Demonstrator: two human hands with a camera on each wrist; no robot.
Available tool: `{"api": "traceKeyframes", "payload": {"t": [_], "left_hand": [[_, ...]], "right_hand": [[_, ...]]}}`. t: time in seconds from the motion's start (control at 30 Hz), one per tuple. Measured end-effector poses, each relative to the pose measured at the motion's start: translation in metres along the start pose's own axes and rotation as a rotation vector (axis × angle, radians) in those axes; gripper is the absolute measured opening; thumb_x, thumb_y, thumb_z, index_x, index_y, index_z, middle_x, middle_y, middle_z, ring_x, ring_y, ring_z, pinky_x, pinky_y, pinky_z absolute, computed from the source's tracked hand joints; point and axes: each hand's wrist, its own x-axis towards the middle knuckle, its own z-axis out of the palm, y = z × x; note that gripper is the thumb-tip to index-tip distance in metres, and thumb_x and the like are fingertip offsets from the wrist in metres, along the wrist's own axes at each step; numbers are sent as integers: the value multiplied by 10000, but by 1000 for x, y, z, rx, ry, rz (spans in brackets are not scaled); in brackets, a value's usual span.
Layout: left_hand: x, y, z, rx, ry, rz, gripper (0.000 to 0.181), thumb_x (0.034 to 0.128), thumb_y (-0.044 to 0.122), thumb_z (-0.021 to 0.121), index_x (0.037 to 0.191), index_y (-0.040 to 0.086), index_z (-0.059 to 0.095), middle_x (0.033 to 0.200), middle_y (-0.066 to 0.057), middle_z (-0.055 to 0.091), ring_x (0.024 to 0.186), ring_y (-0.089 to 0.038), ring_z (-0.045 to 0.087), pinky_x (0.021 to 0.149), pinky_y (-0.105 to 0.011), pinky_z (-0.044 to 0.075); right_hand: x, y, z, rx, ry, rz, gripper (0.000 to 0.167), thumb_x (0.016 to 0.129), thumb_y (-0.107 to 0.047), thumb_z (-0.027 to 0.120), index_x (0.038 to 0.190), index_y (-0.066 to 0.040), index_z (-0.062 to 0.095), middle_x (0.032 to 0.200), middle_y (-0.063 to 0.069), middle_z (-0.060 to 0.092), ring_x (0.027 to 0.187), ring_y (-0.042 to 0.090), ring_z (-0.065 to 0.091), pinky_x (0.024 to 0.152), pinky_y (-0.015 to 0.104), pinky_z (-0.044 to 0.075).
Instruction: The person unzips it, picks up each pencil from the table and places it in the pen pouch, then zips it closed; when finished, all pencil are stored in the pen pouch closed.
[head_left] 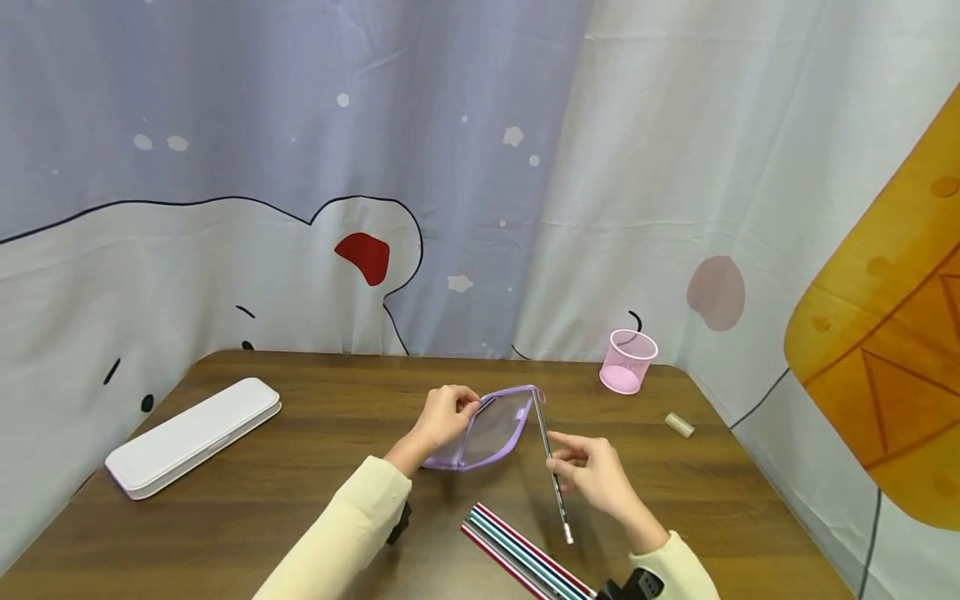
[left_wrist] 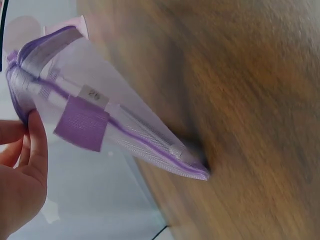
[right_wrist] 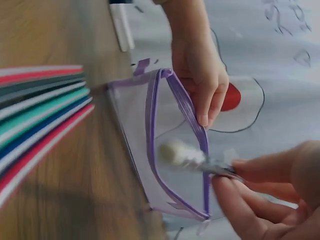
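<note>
Cream-sleeved left arm (head_left: 337, 533) reaches far and right, bare left hand (head_left: 442, 417) pinching thumb to fingers. Cream-sleeved right arm (head_left: 678, 571) reaches far and left, bare right hand (head_left: 592, 473) nearer, thumb-and-finger pinch; other fingers look curled, partly hidden.

On the brown wooden bench (head_left: 337, 408): long white rounded case (head_left: 195, 437) at its left, translucent pink round cup (head_left: 628, 362) at its back right, small beige block (head_left: 679, 425) at its right; patterned blue-and-white fabric curtain (head_left: 465, 125) behind.
</note>
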Motion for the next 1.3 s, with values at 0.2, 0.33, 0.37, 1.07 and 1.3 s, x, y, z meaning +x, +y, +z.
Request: {"api": "traceKeyframes", "payload": {"t": [0.2,0.33,0.37,1.07,1.3], "left_hand": [[1,0,7,6,68,35,81,779,63,612,801,15,672,668,-41,626,597,-85,506,556,-167,401],[1,0,11,5,86,42,83,778,64,612,804,12,672,659,-37,615,589,-80,489,545,-163,386],[1,0,11,5,87,39,83,778,62,612,804,11,672,659,-38,614,587,-81,486,544,-163,382],[-6,16,25,-31,-24,63,102,806,93,601,844,40,679,773,-55,659,633,-76,525,566,-148,406],[-5,14,26,-37,-10,56,103,801,94,603,841,39,681,756,-49,667,628,-74,528,565,-150,405]], "right_hand": [[19,3,17,313,216,184,384,757,33,620,1135,63,558,863,222,663,626,102,616,562,315,536],[28,4,30,417,280,228,381,756,51,606,1130,95,544,805,165,674,595,92,604,541,266,529],[29,4,34,431,281,234,385,756,53,606,1132,102,538,786,146,675,589,92,604,537,260,527],[59,16,69,485,373,380,387,749,60,592,1115,133,488,668,42,541,526,75,564,478,198,500],[57,16,72,421,328,330,377,764,25,610,1099,143,483,807,216,648,602,129,615,547,247,529]]}}
